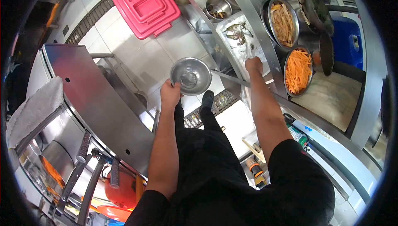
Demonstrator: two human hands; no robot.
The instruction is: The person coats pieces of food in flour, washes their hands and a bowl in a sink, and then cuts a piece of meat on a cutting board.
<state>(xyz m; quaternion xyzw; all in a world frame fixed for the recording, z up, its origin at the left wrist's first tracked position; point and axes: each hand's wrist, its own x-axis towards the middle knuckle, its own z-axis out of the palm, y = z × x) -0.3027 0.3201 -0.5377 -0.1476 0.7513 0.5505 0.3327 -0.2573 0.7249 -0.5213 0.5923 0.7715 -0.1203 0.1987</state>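
My left hand (169, 92) grips the rim of a round stainless-steel bowl (202, 75), held over the floor between the counters. Its inside is shiny, with no food visible in it. At the right, my right hand (253, 65) reaches into a tray (229, 48) on the lower shelf, at the near end of a bed of white powder (250, 43). The fingers of that hand are curled and point down into the powder; what they hold, if anything, is hidden. Dark, powder-dusted pieces (236, 34) lie toward the far end of the tray.
Steel containers of orange shreds (297, 71) and pale brown strips (283, 23) stand on the upper counter. A small steel pot (218, 8) sits beyond the tray. A pink lidded bin (146, 5) stands on the floor ahead. A steel cabinet (91, 93) bounds the left side.
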